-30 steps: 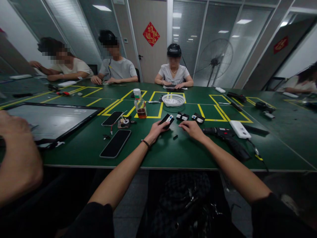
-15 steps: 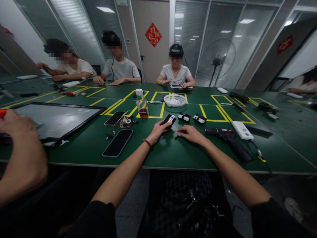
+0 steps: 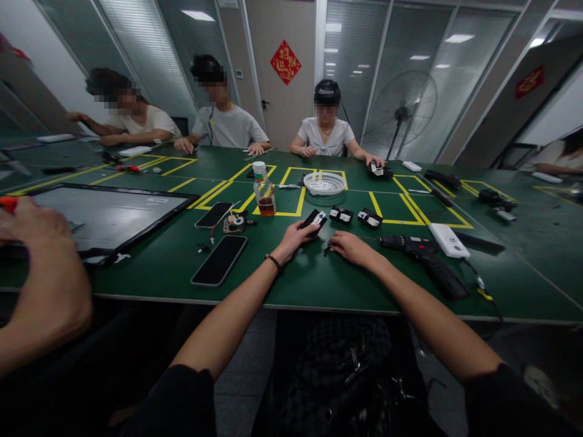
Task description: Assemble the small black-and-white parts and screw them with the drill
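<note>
Head view: the left hand (image 3: 291, 238) still pinches the small black battery pack (image 3: 314, 220) tilted just above the desk (image 3: 319, 279), while the right hand (image 3: 348, 247) has drawn back, fingertips now pressed on a tiny dark piece (image 3: 327, 248) beside it.

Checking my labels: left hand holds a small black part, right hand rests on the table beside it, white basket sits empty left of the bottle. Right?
Not quite. In the head view the white basket sits right of the bottle, not left. The rest stands.
</note>
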Available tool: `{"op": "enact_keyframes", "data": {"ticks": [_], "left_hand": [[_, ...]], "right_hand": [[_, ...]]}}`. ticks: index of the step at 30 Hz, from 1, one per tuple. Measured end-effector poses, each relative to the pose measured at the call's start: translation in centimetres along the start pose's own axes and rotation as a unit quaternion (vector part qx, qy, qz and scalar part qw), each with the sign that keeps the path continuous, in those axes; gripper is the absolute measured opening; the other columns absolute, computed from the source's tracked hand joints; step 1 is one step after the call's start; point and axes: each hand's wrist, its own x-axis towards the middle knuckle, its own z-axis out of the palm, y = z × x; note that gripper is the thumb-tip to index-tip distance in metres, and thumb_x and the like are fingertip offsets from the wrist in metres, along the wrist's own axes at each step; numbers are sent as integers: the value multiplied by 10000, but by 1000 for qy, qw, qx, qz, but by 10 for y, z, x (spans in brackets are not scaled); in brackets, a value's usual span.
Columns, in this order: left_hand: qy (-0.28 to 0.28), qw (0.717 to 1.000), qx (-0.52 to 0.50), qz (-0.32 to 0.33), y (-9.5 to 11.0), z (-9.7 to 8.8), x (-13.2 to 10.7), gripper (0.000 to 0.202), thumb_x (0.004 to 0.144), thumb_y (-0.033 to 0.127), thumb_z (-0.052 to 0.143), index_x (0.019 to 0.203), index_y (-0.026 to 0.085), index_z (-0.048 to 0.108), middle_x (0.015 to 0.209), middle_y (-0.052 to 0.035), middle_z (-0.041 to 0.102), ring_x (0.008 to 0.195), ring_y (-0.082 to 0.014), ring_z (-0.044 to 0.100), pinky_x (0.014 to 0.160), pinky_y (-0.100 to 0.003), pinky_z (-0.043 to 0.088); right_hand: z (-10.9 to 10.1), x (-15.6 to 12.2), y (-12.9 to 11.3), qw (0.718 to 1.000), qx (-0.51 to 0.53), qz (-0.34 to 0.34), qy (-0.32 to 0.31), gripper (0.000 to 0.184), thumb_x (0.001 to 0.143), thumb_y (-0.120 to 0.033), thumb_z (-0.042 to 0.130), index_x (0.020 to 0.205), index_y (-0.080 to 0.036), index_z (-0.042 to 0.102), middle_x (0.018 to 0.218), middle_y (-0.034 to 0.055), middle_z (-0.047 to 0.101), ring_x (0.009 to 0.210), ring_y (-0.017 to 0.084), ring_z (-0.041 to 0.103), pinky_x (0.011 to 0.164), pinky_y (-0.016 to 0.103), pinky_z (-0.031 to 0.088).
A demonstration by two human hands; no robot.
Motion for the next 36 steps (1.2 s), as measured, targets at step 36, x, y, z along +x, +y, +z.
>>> {"op": "enact_keyframes", "data": {"ticks": [36], "left_hand": [[-41, 999, -6, -1, 1, 12, -9, 871, 620, 285, 866, 1376, 217, 439, 1295, -156, 561, 1001, -248, 665, 875, -449, 575]], "right_hand": [[7, 34, -7, 926, 179, 103, 315, 194, 851, -334, 619, 950, -184, 693, 897, 54, 727, 785, 197, 682, 756, 323, 534]]}}
